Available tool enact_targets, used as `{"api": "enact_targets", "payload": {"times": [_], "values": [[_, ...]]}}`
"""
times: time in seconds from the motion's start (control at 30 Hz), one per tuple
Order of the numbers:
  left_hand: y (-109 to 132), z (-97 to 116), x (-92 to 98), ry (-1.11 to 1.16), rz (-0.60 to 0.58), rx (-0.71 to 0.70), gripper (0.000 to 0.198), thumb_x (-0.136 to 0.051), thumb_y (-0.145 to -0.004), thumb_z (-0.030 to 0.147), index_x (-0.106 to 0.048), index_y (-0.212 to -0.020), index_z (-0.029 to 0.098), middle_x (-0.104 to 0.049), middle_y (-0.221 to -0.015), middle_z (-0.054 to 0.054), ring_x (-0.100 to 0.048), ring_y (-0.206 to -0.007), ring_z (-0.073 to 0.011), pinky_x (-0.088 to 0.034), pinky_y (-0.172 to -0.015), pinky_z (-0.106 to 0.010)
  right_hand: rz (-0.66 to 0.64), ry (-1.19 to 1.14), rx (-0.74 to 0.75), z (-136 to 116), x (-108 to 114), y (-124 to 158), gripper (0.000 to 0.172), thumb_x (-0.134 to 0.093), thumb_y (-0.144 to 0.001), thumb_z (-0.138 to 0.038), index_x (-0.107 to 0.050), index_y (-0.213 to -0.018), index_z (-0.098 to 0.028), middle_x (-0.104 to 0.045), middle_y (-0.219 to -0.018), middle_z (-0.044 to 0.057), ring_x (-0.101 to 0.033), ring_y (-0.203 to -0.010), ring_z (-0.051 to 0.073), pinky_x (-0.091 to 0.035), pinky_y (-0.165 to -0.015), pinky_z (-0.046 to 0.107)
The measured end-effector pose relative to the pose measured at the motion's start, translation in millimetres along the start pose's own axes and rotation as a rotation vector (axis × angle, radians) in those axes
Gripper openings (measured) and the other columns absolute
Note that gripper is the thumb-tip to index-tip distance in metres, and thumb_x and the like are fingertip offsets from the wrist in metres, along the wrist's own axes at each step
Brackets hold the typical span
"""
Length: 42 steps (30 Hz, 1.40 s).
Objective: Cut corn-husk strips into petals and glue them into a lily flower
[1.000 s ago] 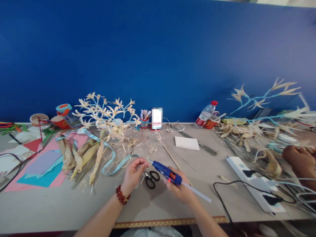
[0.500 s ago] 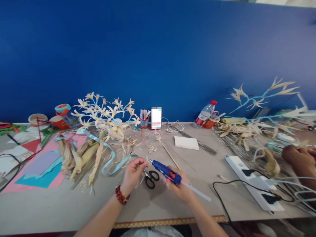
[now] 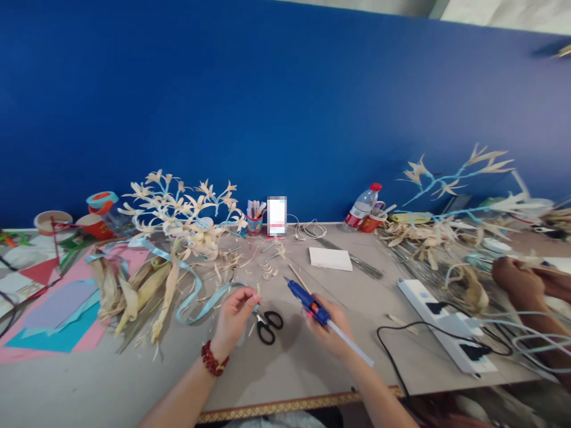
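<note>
My right hand (image 3: 328, 330) is wrapped round a blue hot glue gun (image 3: 307, 302), its nozzle pointing up and to the left. A translucent glue stick (image 3: 350, 343) sticks out of its back end, and a small red light glows on its side. My left hand (image 3: 238, 312) is closed in a pinch to the left of the nozzle, apart from it. A tiny pale and bluish piece shows at its fingertips, too small to name. Black-handled scissors (image 3: 270, 327) lie on the table between my hands. Behind my left hand runs a light blue ribbon (image 3: 196, 285).
Dried corn husks (image 3: 151, 291) and husk flowers (image 3: 191, 214) stand left. A white card (image 3: 331, 258), wires (image 3: 368, 267) and a bottle (image 3: 362, 208) are farther back. A power strip (image 3: 441, 327) with cables lies right, near another person's hands (image 3: 520, 279). A phone (image 3: 276, 217) leans at the wall.
The glue gun's nozzle has drawn away from my left fingertips, to the right and upward. My left hand keeps its pinch. The whole view has shifted slightly.
</note>
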<state>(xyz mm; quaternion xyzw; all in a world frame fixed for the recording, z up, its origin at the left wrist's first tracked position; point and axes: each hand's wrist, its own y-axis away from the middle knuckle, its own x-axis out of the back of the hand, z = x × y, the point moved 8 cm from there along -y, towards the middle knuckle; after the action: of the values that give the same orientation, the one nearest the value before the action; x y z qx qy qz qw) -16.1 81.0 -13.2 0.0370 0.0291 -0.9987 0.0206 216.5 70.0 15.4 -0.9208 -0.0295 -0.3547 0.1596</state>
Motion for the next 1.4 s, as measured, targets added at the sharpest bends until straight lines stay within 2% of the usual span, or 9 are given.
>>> {"api": "enact_targets", "payload": {"times": [0.2, 0.3, 0.57, 0.67, 0.77, 0.93, 1.13, 1.23, 1.4], "values": [[-1, -9, -5.5, 0.138, -0.055, 0.083, 0.02, -0.064, -0.084, 0.035, -0.064, -0.075, 0.017, -0.061, -0.073, -0.001, -0.053, -0.072, -0.0133, -0.042, -0.072, -0.025, -0.029, 0.575, -0.15, 54, 42, -29, 0.019, -0.05, -0.087, -0.034, -0.055, -0.1, -0.02, -0.068, -0.079, 0.006, -0.064, -0.067, 0.022, -0.035, -0.055, 0.026], [-2, -14, -6.5, 0.212, -0.066, 0.119, 0.018, -0.066, -0.083, 0.034, -0.065, -0.076, 0.017, -0.061, -0.073, -0.002, -0.054, -0.072, -0.0132, -0.042, -0.073, -0.026, -0.075, 0.75, -0.16, 76, 55, -44, 0.021, -0.052, -0.088, -0.032, -0.052, -0.104, -0.018, -0.066, -0.099, 0.011, -0.064, -0.072, 0.021, -0.032, -0.054, 0.026], [-14, 0, 22.0, 0.503, 0.089, 0.019, 0.012, -0.071, -0.079, 0.029, -0.066, -0.078, 0.018, -0.064, -0.073, -0.001, -0.059, -0.075, -0.0131, -0.046, -0.078, -0.027, -0.274, 0.797, -0.109, 112, 65, -55, 0.033, -0.06, -0.083, -0.03, -0.054, -0.113, -0.018, -0.062, -0.108, 0.011, -0.064, -0.088, 0.023, -0.042, -0.068, 0.028], [-18, 9, 36.3, 0.588, 0.157, -0.078, 0.009, -0.071, -0.079, 0.026, -0.066, -0.079, 0.019, -0.064, -0.074, 0.0, -0.058, -0.074, -0.0116, -0.047, -0.078, -0.026, -0.312, 0.768, -0.069, 101, 71, -56, 0.04, -0.064, -0.078, -0.033, -0.057, -0.115, -0.019, -0.06, -0.115, 0.013, -0.061, -0.097, 0.027, -0.045, -0.075, 0.032], [-19, 9, 39.4, 0.62, 0.172, -0.09, 0.008, -0.071, -0.079, 0.025, -0.066, -0.079, 0.019, -0.064, -0.074, 0.0, -0.058, -0.073, -0.0114, -0.048, -0.077, -0.026, -0.244, 0.626, 0.043, 61, 60, -65, 0.031, -0.061, -0.081, -0.028, -0.062, -0.111, -0.02, -0.06, -0.117, 0.012, -0.06, -0.099, 0.025, -0.045, -0.08, 0.033], [-17, 5, 33.1, 0.535, 0.152, -0.072, 0.01, -0.073, -0.077, 0.026, -0.067, -0.078, 0.018, -0.064, -0.073, -0.001, -0.058, -0.073, -0.0117, -0.047, -0.076, -0.025, -0.275, 0.293, 0.133, 7, -18, -94, 0.017, -0.054, -0.088, -0.024, -0.065, -0.101, -0.02, -0.068, -0.096, 0.007, -0.062, -0.082, 0.019, -0.045, -0.074, 0.028], [-16, 3, 35.2, 0.483, 0.186, -0.053, 0.015, -0.074, -0.076, 0.03, -0.067, -0.077, 0.017, -0.063, -0.072, 0.0, -0.058, -0.073, -0.0115, -0.047, -0.074, -0.024, -0.313, 0.307, 0.08, 7, -87, -126, 0.016, -0.062, -0.076, -0.012, -0.065, -0.091, -0.018, -0.068, -0.086, 0.005, -0.06, -0.074, 0.017, -0.039, -0.064, 0.023], [-17, 1, 34.4, 0.477, 0.19, -0.039, 0.014, -0.074, -0.076, 0.029, -0.066, -0.077, 0.017, -0.063, -0.072, 0.0, -0.058, -0.072, -0.0112, -0.046, -0.074, -0.024, -0.318, 0.29, 0.072, 6, -86, -125, 0.022, -0.058, -0.073, -0.006, -0.066, -0.089, -0.019, -0.068, -0.08, 0.004, -0.059, -0.071, 0.017, -0.037, -0.062, 0.023], [-13, 1, 28.0, 0.457, 0.174, -0.011, 0.013, -0.072, -0.078, 0.03, -0.067, -0.078, 0.018, -0.063, -0.071, -0.001, -0.057, -0.072, -0.0121, -0.045, -0.073, -0.025, -0.234, 0.168, 0.055, 2, -45, -104, 0.026, -0.047, -0.084, -0.012, -0.067, -0.098, -0.019, -0.066, -0.1, 0.008, -0.06, -0.084, 0.02, -0.042, -0.074, 0.028]]}}
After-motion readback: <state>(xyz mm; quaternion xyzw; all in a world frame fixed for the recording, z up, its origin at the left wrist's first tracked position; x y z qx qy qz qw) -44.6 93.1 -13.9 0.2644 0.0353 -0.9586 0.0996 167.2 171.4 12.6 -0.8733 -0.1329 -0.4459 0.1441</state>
